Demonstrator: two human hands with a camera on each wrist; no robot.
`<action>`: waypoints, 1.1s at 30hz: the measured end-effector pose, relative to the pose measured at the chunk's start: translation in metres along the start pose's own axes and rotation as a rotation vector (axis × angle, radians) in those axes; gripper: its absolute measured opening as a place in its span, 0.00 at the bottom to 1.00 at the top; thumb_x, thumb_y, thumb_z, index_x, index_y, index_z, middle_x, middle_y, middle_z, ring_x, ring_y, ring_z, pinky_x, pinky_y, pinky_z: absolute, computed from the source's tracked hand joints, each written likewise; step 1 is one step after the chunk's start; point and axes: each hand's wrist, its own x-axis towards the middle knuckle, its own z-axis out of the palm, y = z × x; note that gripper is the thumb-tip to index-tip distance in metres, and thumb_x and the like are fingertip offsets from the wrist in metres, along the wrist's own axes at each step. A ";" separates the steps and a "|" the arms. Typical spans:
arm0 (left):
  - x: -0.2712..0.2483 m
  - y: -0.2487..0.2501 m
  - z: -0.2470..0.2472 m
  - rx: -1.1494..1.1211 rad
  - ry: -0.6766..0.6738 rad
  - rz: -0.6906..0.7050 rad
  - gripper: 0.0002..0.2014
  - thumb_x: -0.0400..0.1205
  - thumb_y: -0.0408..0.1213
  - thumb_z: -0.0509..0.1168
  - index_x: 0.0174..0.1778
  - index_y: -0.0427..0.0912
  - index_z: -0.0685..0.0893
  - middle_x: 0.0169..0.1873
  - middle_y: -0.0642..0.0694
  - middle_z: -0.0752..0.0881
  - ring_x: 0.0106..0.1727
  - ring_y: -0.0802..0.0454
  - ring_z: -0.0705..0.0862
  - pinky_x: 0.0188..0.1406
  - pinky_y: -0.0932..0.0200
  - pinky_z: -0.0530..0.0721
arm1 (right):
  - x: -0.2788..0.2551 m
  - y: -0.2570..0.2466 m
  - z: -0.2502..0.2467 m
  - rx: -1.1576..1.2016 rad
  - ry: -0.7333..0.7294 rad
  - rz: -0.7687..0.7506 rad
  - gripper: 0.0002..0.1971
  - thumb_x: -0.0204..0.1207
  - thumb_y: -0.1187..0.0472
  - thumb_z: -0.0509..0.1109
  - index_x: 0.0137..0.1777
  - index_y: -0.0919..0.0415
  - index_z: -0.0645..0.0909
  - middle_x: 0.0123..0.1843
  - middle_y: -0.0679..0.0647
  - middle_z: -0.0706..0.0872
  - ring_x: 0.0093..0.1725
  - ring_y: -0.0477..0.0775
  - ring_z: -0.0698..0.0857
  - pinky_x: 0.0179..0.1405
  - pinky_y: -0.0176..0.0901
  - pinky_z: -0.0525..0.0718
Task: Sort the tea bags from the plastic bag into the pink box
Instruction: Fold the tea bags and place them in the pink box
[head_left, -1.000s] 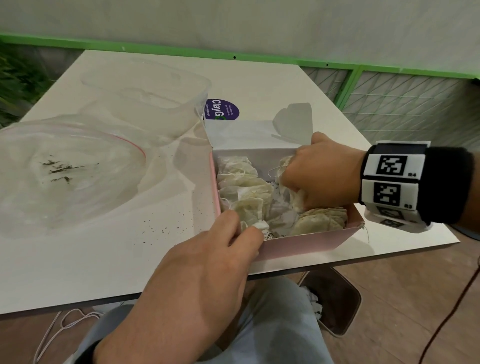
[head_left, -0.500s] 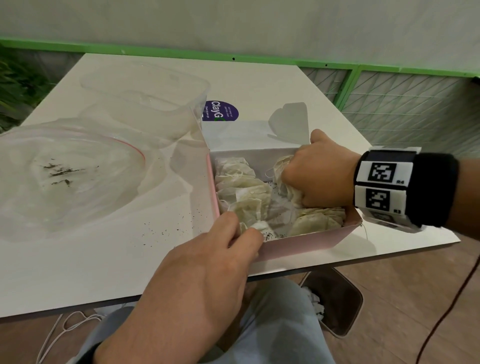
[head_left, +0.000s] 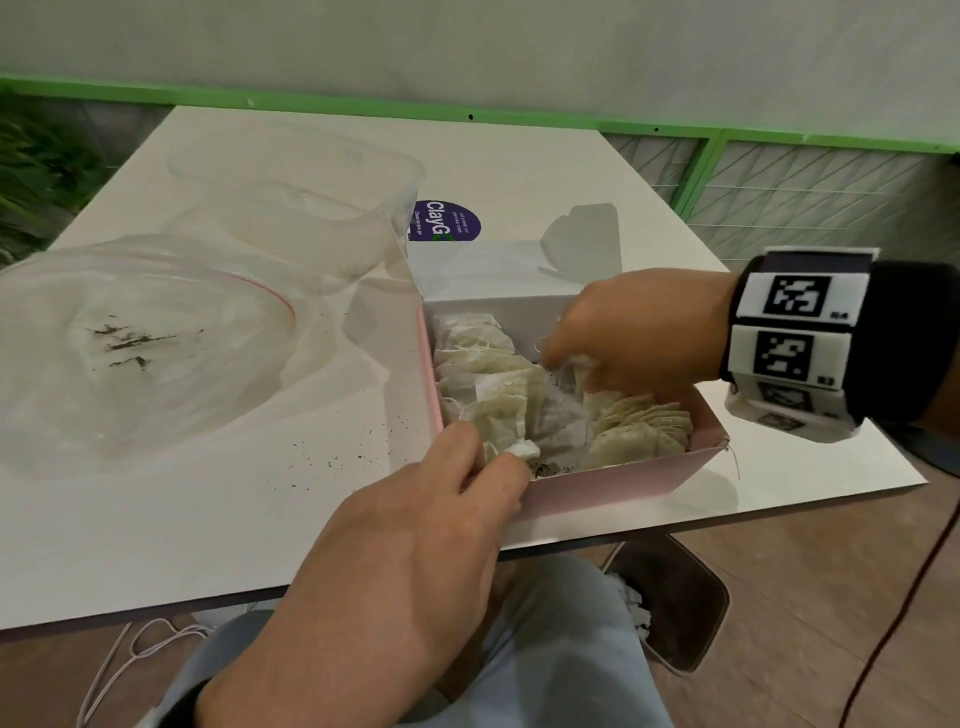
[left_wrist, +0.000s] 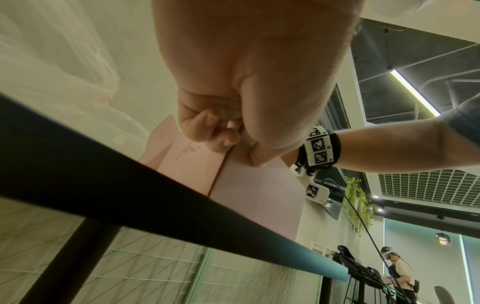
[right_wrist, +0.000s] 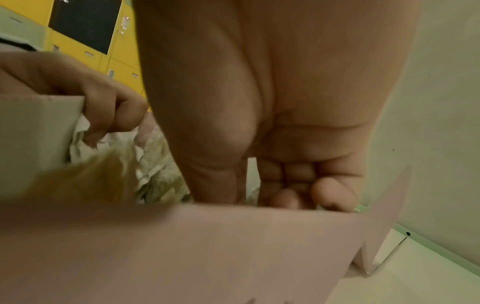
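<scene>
1. The pink box (head_left: 613, 475) is sitting open at the near right edge of the white table (head_left: 208, 509), its lid flap (head_left: 582, 244) standing up at the far side.
2. The tea bags (head_left: 498, 384) are lying inside the pink box: a loose heap along the left wall and a tidier, overlapping row (head_left: 644, 426) at the near right.
3. The left hand (head_left: 415, 530) is gripping the box's near left corner; the thumb and forefinger are reaching over the rim and touching a white tag or tea bag corner (head_left: 522, 448) there, while the left wrist view shows the other fingers (left_wrist: 200, 127) curling against the outer pink wall (left_wrist: 189, 162).
4. The right hand (head_left: 628, 332) is reaching down into the middle of the box, its fingers curled and pinching a tea bag (head_left: 576, 371) with thread looping beside it.
5. In the right wrist view the fingertips (right_wrist: 335, 193) are dipping behind the box wall (right_wrist: 207, 246), so the exact pinch cannot be told from there.
6. The plastic bag (head_left: 145, 343), clear with a red zip line, is lying well to the left on the table, holding only dark tea crumbs (head_left: 130, 343).
7. More specks (head_left: 332, 457) are lying scattered on the tabletop between the bag and the box.
8. A clear plastic container (head_left: 296, 202) is standing beyond the bag, and a purple sticker (head_left: 447, 221) is showing just past it.
</scene>
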 end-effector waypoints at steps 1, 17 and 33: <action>0.000 0.000 0.000 0.000 0.000 -0.002 0.13 0.79 0.37 0.74 0.53 0.52 0.77 0.44 0.51 0.75 0.25 0.45 0.75 0.14 0.47 0.77 | 0.000 -0.001 0.001 -0.042 -0.019 0.001 0.19 0.80 0.58 0.67 0.70 0.42 0.81 0.59 0.50 0.87 0.58 0.58 0.86 0.55 0.52 0.88; 0.000 0.000 -0.002 0.005 -0.016 -0.014 0.12 0.80 0.38 0.72 0.51 0.53 0.76 0.44 0.52 0.73 0.25 0.46 0.75 0.15 0.47 0.78 | -0.022 0.006 -0.016 0.467 0.215 0.016 0.17 0.78 0.42 0.65 0.64 0.40 0.85 0.40 0.38 0.84 0.39 0.37 0.81 0.42 0.31 0.72; -0.001 0.001 0.000 0.013 0.019 0.004 0.13 0.77 0.35 0.75 0.50 0.51 0.77 0.43 0.50 0.75 0.23 0.43 0.74 0.14 0.48 0.77 | -0.027 -0.015 0.004 0.384 -0.124 -0.200 0.20 0.78 0.54 0.70 0.64 0.26 0.82 0.56 0.25 0.80 0.62 0.40 0.82 0.68 0.44 0.80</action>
